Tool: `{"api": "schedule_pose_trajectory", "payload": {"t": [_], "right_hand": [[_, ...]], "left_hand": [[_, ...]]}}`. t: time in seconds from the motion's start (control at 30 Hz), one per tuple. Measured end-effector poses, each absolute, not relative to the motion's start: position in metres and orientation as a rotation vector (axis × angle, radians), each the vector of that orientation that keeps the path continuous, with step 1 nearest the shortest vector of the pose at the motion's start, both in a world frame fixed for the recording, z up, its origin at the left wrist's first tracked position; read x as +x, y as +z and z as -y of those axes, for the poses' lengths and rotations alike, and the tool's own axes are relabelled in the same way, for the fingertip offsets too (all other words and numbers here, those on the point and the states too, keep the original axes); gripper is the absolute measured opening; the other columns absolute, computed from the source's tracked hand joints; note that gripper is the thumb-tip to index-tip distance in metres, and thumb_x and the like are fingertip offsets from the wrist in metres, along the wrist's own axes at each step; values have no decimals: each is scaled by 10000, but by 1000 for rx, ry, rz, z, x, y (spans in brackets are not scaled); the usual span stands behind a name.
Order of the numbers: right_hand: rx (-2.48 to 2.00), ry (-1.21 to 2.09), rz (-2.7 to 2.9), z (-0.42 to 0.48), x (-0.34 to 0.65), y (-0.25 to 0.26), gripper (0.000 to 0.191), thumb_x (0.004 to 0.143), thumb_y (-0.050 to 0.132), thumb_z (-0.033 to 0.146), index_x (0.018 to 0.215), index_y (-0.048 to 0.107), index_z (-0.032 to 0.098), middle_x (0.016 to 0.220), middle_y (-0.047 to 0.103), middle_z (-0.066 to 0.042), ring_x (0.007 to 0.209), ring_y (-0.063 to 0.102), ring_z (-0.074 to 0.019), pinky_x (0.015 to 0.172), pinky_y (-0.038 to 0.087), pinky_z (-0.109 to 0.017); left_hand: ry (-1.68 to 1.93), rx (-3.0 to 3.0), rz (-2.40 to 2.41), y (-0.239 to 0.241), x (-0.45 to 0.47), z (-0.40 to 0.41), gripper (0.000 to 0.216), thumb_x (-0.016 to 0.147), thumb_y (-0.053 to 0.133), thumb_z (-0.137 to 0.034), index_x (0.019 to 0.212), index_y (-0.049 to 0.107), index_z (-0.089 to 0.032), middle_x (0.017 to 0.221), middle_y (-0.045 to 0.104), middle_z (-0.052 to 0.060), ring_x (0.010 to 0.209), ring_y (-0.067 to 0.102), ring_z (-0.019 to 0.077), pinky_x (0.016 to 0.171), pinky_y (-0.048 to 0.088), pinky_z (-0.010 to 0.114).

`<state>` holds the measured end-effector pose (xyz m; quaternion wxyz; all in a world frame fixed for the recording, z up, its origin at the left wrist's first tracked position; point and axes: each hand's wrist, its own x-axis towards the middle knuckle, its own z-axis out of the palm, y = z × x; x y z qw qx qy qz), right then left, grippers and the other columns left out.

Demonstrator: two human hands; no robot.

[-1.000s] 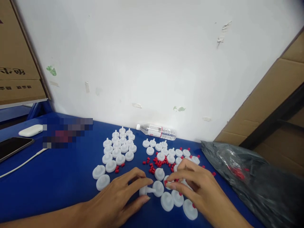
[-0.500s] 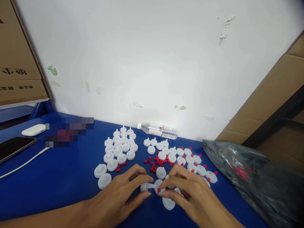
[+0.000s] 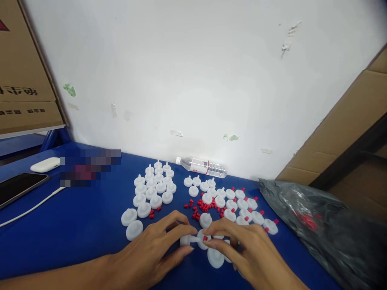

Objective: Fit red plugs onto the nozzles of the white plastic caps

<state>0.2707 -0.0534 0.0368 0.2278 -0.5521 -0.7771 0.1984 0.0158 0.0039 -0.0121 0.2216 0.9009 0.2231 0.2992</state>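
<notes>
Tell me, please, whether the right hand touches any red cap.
Touching: the head view shows the right hand pinching the red cap between thumb and finger.

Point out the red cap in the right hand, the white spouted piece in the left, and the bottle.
Red cap (image 3: 205, 238): head view, its visible side.
White spouted piece (image 3: 185, 240): head view, its round base.
Bottle (image 3: 199, 165): head view, its label.

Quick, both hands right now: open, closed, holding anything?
Left hand: closed, holding a white cap on its side.
Right hand: closed, pinching a red piece in a fingertip grip.
</notes>
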Motion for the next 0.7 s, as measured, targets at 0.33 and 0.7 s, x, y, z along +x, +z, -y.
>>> {"api": "schedule_pose_trajectory", "payload": {"t": [0.33,0.7], "right_hand": [[-1426,559,2143,51,270,35,139,1042,605,403,1150,673,350,964,788,68,555,641,-105,595,497,-202],[-1398,395,2183,59,260,33,330,958,730,256,1215,622,433,949,786,153,586,686,-105,681,532,-213]], "left_hand": [[897,2501,-604,-8,15,-2,234,1126,489,-324,1349,558,-306,1215,645,29,1059,708,165,931,604,247],[915,2541,-442,-8,10,1,311,1144,427,-300,1431,547,-309,1205,551,61,1007,657,143,881,584,224]]}}
